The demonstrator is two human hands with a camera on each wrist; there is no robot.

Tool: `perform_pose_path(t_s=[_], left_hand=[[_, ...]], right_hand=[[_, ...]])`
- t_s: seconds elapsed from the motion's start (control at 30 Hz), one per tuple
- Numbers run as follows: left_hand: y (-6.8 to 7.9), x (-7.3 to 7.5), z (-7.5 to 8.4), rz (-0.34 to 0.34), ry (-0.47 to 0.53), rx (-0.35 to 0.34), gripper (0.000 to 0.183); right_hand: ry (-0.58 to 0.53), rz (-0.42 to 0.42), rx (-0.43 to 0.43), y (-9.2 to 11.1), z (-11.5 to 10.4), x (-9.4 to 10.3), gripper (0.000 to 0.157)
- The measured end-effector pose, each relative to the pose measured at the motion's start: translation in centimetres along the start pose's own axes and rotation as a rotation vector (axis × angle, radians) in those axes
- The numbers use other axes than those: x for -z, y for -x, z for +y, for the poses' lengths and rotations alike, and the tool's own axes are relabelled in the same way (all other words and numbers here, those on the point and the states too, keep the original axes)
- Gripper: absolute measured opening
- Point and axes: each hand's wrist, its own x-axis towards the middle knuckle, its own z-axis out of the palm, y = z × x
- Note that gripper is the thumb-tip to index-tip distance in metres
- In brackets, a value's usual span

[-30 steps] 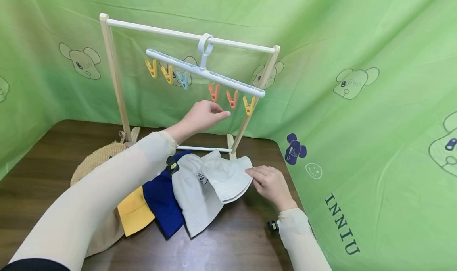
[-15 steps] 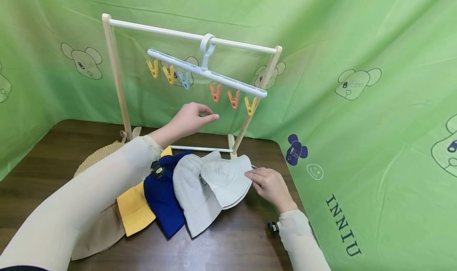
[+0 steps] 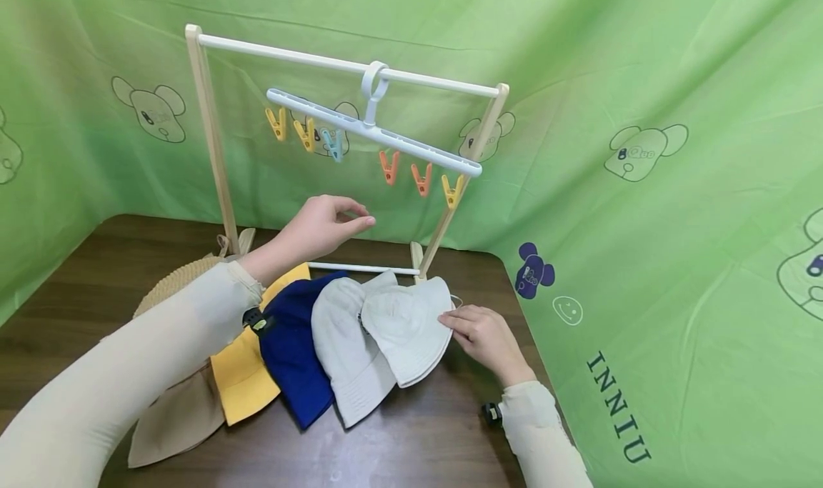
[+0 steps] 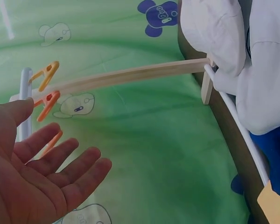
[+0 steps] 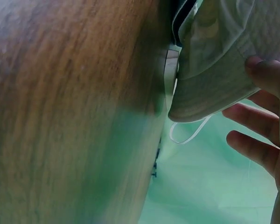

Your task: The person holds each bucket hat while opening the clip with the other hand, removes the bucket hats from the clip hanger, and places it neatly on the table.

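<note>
My right hand (image 3: 485,334) pinches the brim edge of a white bucket hat (image 3: 405,331), thumb on one face and fingers behind it in the right wrist view. A thin white loop (image 5: 189,139) dangles from that brim. The hat overlaps another off-white bucket hat (image 3: 343,331), followed leftward by a navy hat (image 3: 292,352), a yellow hat (image 3: 247,381) and a tan hat (image 3: 180,420). My left hand (image 3: 318,223) hovers above the hats with relaxed fingers, holding nothing. Above it hangs a pale blue clip hanger (image 3: 411,143) with several clothespins, such as an orange clothespin (image 3: 421,179).
A rack with wooden posts (image 3: 215,145) and a white top rail (image 3: 283,52) stands at the back of the brown table (image 3: 411,445). A straw hat (image 3: 176,281) lies partly behind my left arm. Green printed cloth (image 3: 694,259) encloses the table.
My left hand has drawn left and slightly down, away from below the orange clothespins. The right hand keeps its pinch; the white hat's brim has tilted a little lower at the front.
</note>
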Motion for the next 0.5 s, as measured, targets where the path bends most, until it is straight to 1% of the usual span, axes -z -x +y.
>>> perform_pose_path(t_s=[0.27, 0.37, 0.5], left_hand=[[1.8, 1.2, -1.0, 0.008, 0.005, -0.017, 0.043], [2.4, 1.6, -1.5, 0.019, -0.001, -0.031, 0.042], [3.3, 2.2, -2.0, 0.051, -0.013, -0.045, 0.038]], right_hand=[[0.002, -0.040, 0.001, 0.2, 0.0, -0.1, 0.035], [-0.005, -0.056, -0.010, 0.2, -0.1, -0.1, 0.034], [-0.004, -0.083, -0.026, 0.4, -0.2, -0.2, 0.034]])
